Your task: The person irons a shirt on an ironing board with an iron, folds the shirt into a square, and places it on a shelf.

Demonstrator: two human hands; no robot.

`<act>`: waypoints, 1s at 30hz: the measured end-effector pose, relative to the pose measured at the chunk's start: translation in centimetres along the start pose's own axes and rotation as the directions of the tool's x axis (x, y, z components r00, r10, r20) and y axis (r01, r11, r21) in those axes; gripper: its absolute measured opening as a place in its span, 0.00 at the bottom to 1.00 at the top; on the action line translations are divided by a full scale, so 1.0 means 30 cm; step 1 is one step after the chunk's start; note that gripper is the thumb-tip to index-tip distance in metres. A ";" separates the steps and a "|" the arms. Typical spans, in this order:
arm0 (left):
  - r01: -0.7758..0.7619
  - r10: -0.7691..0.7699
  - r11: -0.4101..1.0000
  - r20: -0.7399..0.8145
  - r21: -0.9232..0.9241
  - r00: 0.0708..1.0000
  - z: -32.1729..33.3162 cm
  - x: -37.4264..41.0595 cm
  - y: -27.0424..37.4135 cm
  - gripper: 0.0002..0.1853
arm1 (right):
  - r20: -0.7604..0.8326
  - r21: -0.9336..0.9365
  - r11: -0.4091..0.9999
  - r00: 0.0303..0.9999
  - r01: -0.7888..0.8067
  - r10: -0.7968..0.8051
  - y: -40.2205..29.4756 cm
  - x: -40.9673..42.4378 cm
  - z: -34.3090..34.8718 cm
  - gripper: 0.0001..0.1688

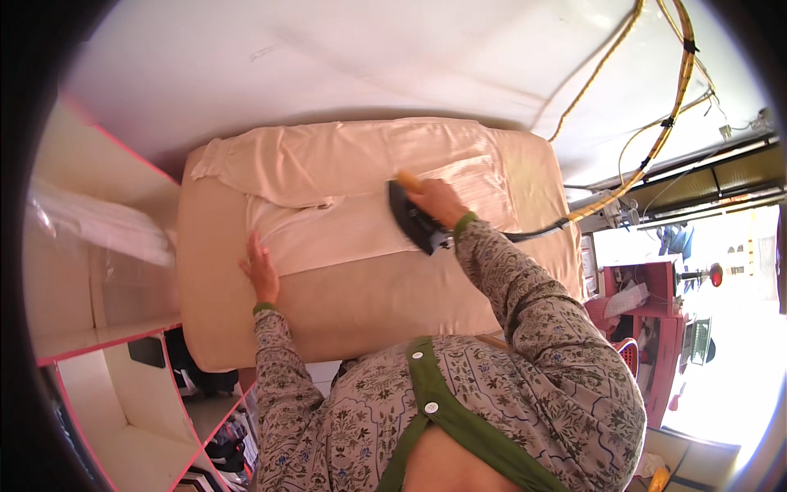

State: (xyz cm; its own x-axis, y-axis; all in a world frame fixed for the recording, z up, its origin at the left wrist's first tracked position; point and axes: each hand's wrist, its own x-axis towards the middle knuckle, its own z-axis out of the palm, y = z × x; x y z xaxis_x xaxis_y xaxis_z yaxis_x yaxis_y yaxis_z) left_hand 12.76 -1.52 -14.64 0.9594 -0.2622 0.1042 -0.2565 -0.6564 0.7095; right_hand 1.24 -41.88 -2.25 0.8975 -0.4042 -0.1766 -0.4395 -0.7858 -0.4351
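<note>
A pale pink garment (344,227) lies spread on an ironing table padded with beige cloth (369,307). My right hand (436,203) grips the handle of a steam iron (411,218), whose dark soleplate shows tilted over the middle of the garment; whether it touches the fabric I cannot tell. A black hose runs from the iron towards the right. My left hand (262,270) rests with fingers spread at the garment's lower left edge, holding nothing. The garment's gathered end reaches the table's upper left, and a small dark spot shows at a fold in its middle.
A white wall (393,67) rises behind the table. Yellow-wrapped hoses (667,123) hang at the upper right and join the iron's hose. White shelves with pink edges (110,341) stand close on the left, with plastic-wrapped items. A red cabinet (667,344) stands at the right.
</note>
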 end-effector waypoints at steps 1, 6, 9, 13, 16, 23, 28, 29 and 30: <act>-0.002 0.001 1.000 0.015 0.031 1.000 -0.004 0.000 0.003 0.32 | -0.089 0.033 0.993 0.990 -0.111 0.113 0.142 -0.014 -0.007 0.25; 0.028 -0.035 0.994 0.063 0.105 0.997 0.006 0.036 0.008 0.32 | -0.378 0.006 0.932 0.862 -0.362 0.338 0.737 0.017 -0.196 0.27; 0.038 -0.040 0.999 0.055 0.025 0.998 -0.007 0.027 -0.006 0.30 | -0.306 0.137 0.875 0.821 -0.464 0.483 0.856 -0.011 -0.262 0.28; 0.013 -0.013 0.999 -0.012 0.043 1.000 -0.022 0.029 -0.153 0.27 | -0.309 0.029 0.880 0.833 -0.473 0.458 0.893 -0.024 -0.348 0.30; 0.181 -0.154 0.934 -0.111 0.309 0.982 -0.002 0.064 0.032 0.23 | -0.231 0.164 0.794 0.759 -0.586 0.608 0.895 -0.060 -0.398 0.35; -0.143 0.239 0.935 -0.279 0.323 0.930 0.150 0.093 0.235 0.12 | -0.492 -0.379 0.834 0.851 -0.402 0.186 0.564 0.163 -0.317 0.37; -0.162 0.198 0.975 -0.273 0.152 0.941 0.211 0.078 0.314 0.17 | -0.403 0.208 0.755 0.758 0.621 -0.513 -0.158 0.536 0.068 0.10; -0.170 0.213 0.970 -0.274 0.172 0.938 0.211 0.081 0.327 0.18 | -0.416 0.200 0.688 0.696 0.698 -0.585 -0.320 0.587 0.163 0.08; -0.179 0.226 0.966 -0.270 0.187 0.936 0.210 0.078 0.347 0.20 | -0.385 0.208 0.599 0.627 0.774 -0.677 -0.457 0.645 0.251 0.08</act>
State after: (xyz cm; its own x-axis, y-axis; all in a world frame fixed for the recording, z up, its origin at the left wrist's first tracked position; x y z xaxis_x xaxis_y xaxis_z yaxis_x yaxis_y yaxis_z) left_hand 11.59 -13.42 -11.41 0.8717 -0.2031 0.4461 -0.4419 -0.7194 0.5360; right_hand 24.92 -35.41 -6.35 0.8463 0.0987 0.5235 0.4390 -0.6859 -0.5803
